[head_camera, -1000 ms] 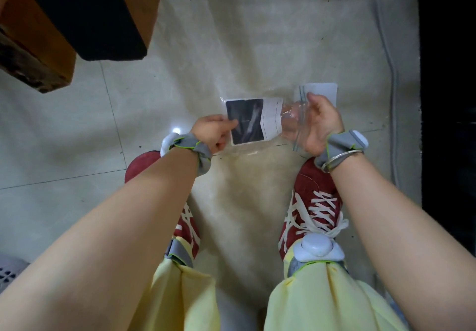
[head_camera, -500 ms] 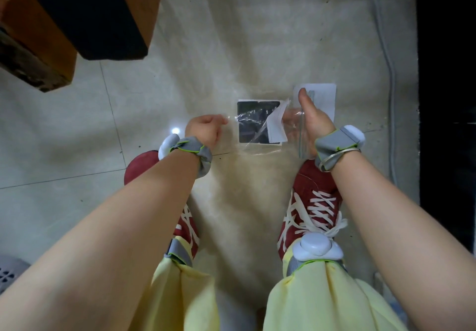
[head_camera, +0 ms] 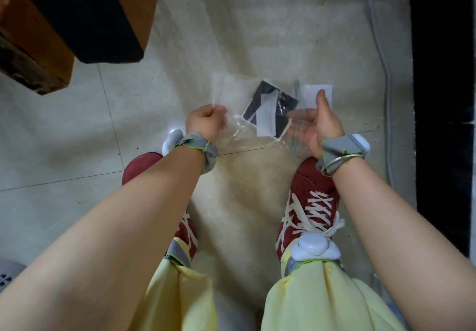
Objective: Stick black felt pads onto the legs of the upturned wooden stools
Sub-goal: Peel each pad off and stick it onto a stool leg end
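A clear plastic bag [head_camera: 231, 135] is stretched between my two hands above the floor. Inside it lies a black felt pad sheet [head_camera: 279, 117], tilted, with a white backing strip [head_camera: 265, 122] across it. My left hand [head_camera: 206, 122] is clenched on the bag's left edge. My right hand [head_camera: 316, 127] is palm up at the bag's zip end, thumb raised, with the plastic over its fingers. At the top left a wooden stool leg [head_camera: 33, 55] carries a black felt pad [head_camera: 85, 21] on its end.
A white paper piece [head_camera: 309, 93] shows just behind my right thumb. My red shoes [head_camera: 314, 202] stand on the pale tiled floor [head_camera: 64, 137]. A grey cable [head_camera: 386, 73] runs along the right beside a dark strip. A grey basket corner [head_camera: 7, 274] sits bottom left.
The pad sheet has slid and tilted inside the bag toward my right hand. My right hand has turned palm up, and my left hand has shifted slightly left, stretching the bag.
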`<action>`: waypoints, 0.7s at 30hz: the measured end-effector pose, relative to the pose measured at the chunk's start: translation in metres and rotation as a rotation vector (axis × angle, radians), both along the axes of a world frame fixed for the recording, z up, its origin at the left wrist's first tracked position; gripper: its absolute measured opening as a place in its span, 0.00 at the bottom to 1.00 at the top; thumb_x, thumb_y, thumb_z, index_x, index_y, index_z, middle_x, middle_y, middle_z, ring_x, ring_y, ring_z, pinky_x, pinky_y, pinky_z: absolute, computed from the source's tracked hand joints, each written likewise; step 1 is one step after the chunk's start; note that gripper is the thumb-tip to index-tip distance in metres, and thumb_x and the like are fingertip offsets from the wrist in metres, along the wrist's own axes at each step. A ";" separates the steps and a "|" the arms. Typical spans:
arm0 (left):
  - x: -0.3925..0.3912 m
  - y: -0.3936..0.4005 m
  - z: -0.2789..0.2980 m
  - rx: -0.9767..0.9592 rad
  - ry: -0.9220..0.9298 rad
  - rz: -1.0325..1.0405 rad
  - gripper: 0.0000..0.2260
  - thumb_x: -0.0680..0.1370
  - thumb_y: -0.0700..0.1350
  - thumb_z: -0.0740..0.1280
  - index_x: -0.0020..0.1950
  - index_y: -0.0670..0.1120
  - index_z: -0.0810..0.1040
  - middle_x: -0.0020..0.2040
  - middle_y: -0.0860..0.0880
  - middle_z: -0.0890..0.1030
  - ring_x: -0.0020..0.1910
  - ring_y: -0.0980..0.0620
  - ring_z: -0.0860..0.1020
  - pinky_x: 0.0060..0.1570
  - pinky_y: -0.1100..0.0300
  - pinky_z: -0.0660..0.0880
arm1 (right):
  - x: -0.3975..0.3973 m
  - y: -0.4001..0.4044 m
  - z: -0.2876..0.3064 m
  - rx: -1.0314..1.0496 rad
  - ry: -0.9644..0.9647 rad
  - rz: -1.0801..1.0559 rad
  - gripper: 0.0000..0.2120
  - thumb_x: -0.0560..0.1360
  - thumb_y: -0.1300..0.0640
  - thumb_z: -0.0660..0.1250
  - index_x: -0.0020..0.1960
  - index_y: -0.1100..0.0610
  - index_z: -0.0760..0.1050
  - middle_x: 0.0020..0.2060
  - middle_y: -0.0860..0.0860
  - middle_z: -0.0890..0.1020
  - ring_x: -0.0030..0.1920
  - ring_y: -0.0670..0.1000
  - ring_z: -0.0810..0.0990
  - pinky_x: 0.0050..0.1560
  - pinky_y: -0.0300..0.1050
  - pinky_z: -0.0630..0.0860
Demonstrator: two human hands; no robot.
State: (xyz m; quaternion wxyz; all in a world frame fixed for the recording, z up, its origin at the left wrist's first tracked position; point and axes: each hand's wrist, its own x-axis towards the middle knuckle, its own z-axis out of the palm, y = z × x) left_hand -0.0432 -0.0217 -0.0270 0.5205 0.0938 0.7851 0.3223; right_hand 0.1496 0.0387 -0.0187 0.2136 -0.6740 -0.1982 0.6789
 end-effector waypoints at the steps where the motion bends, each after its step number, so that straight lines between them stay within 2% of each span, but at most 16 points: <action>1: -0.004 -0.001 -0.002 -0.010 0.020 0.040 0.13 0.74 0.41 0.65 0.29 0.48 0.76 0.15 0.56 0.74 0.23 0.57 0.73 0.38 0.58 0.71 | 0.005 0.001 0.000 0.026 -0.047 -0.031 0.27 0.78 0.45 0.54 0.29 0.59 0.77 0.31 0.53 0.81 0.32 0.50 0.80 0.34 0.41 0.79; 3: -0.012 -0.005 -0.004 -0.043 0.099 0.033 0.11 0.75 0.41 0.64 0.31 0.46 0.76 0.19 0.53 0.76 0.28 0.51 0.76 0.41 0.55 0.74 | 0.015 0.002 0.000 0.105 -0.209 -0.040 0.17 0.77 0.54 0.59 0.36 0.63 0.78 0.34 0.55 0.80 0.33 0.49 0.77 0.40 0.43 0.77; 5: -0.019 -0.009 -0.005 -0.090 0.191 -0.047 0.10 0.75 0.43 0.62 0.35 0.44 0.78 0.31 0.42 0.81 0.39 0.42 0.79 0.48 0.48 0.76 | 0.026 0.001 0.001 0.192 -0.453 0.040 0.09 0.73 0.60 0.64 0.45 0.66 0.78 0.35 0.55 0.78 0.33 0.47 0.75 0.46 0.47 0.75; 6: -0.017 -0.009 -0.005 -0.124 0.236 -0.113 0.10 0.74 0.44 0.62 0.39 0.41 0.79 0.39 0.36 0.82 0.45 0.39 0.80 0.50 0.48 0.76 | 0.035 0.001 0.005 0.239 -0.549 0.038 0.06 0.71 0.62 0.66 0.46 0.64 0.78 0.35 0.54 0.77 0.33 0.45 0.75 0.46 0.44 0.75; 7: -0.018 -0.011 -0.003 -0.164 0.299 -0.169 0.10 0.74 0.44 0.61 0.45 0.40 0.80 0.46 0.36 0.82 0.49 0.38 0.79 0.51 0.50 0.75 | 0.036 0.002 0.008 0.271 -0.603 0.024 0.04 0.71 0.63 0.66 0.45 0.60 0.77 0.34 0.52 0.76 0.31 0.40 0.75 0.43 0.38 0.74; 8: -0.015 -0.010 0.000 -0.193 0.361 -0.210 0.12 0.74 0.44 0.62 0.52 0.40 0.78 0.51 0.37 0.82 0.53 0.39 0.78 0.53 0.53 0.74 | 0.039 0.003 0.013 0.300 -0.648 0.004 0.04 0.70 0.64 0.66 0.41 0.56 0.75 0.33 0.50 0.75 0.28 0.36 0.75 0.39 0.30 0.71; 9: -0.013 -0.008 0.003 -0.208 0.405 -0.216 0.15 0.73 0.44 0.63 0.58 0.41 0.75 0.55 0.39 0.80 0.56 0.41 0.77 0.55 0.55 0.72 | 0.039 0.006 0.016 0.329 -0.680 -0.023 0.08 0.70 0.65 0.66 0.38 0.54 0.71 0.31 0.49 0.73 0.25 0.32 0.73 0.35 0.27 0.68; 11: -0.006 -0.002 0.011 -0.199 0.465 -0.199 0.24 0.73 0.43 0.65 0.68 0.42 0.65 0.63 0.40 0.74 0.63 0.42 0.71 0.60 0.57 0.66 | 0.040 0.011 0.025 0.387 -0.678 -0.143 0.16 0.70 0.68 0.65 0.33 0.50 0.65 0.30 0.47 0.71 0.23 0.31 0.71 0.32 0.25 0.67; 13: 0.003 0.004 0.021 -0.100 0.638 -0.282 0.28 0.72 0.44 0.65 0.70 0.42 0.61 0.67 0.38 0.67 0.66 0.41 0.66 0.64 0.57 0.60 | 0.041 0.014 0.035 0.446 -0.678 -0.235 0.18 0.70 0.68 0.64 0.32 0.48 0.63 0.29 0.46 0.69 0.22 0.32 0.70 0.31 0.25 0.67; 15: 0.016 0.010 0.034 0.121 0.752 -0.464 0.27 0.73 0.46 0.66 0.70 0.40 0.62 0.67 0.38 0.67 0.67 0.40 0.65 0.64 0.58 0.57 | 0.039 0.015 0.045 0.508 -0.683 -0.235 0.19 0.70 0.68 0.64 0.32 0.48 0.62 0.28 0.45 0.68 0.22 0.32 0.70 0.30 0.24 0.66; 16: 0.025 0.013 0.041 0.237 0.708 -0.527 0.27 0.73 0.46 0.66 0.69 0.40 0.63 0.66 0.38 0.68 0.66 0.41 0.66 0.64 0.58 0.58 | 0.036 0.017 0.048 0.536 -0.649 -0.224 0.19 0.69 0.69 0.65 0.33 0.48 0.62 0.28 0.45 0.68 0.22 0.32 0.70 0.30 0.24 0.66; 17: 0.033 0.016 0.046 0.311 0.579 -0.540 0.27 0.74 0.46 0.67 0.69 0.40 0.63 0.65 0.38 0.69 0.65 0.42 0.68 0.64 0.57 0.62 | 0.032 0.016 0.051 0.552 -0.591 -0.212 0.19 0.69 0.70 0.65 0.33 0.49 0.63 0.28 0.46 0.68 0.22 0.32 0.70 0.30 0.25 0.66; 18: 0.041 0.020 0.054 0.305 0.391 -0.505 0.28 0.74 0.47 0.68 0.69 0.40 0.62 0.63 0.40 0.71 0.63 0.45 0.70 0.63 0.56 0.66 | 0.027 0.015 0.054 0.551 -0.520 -0.198 0.20 0.68 0.72 0.65 0.34 0.49 0.64 0.29 0.47 0.69 0.22 0.34 0.70 0.31 0.27 0.67; 21: 0.047 0.032 0.079 0.099 -0.159 -0.306 0.27 0.74 0.46 0.68 0.69 0.42 0.61 0.59 0.43 0.74 0.55 0.49 0.76 0.55 0.58 0.76 | 0.007 0.006 0.063 0.509 -0.336 -0.034 0.20 0.68 0.74 0.65 0.35 0.50 0.66 0.30 0.48 0.71 0.25 0.36 0.71 0.34 0.35 0.68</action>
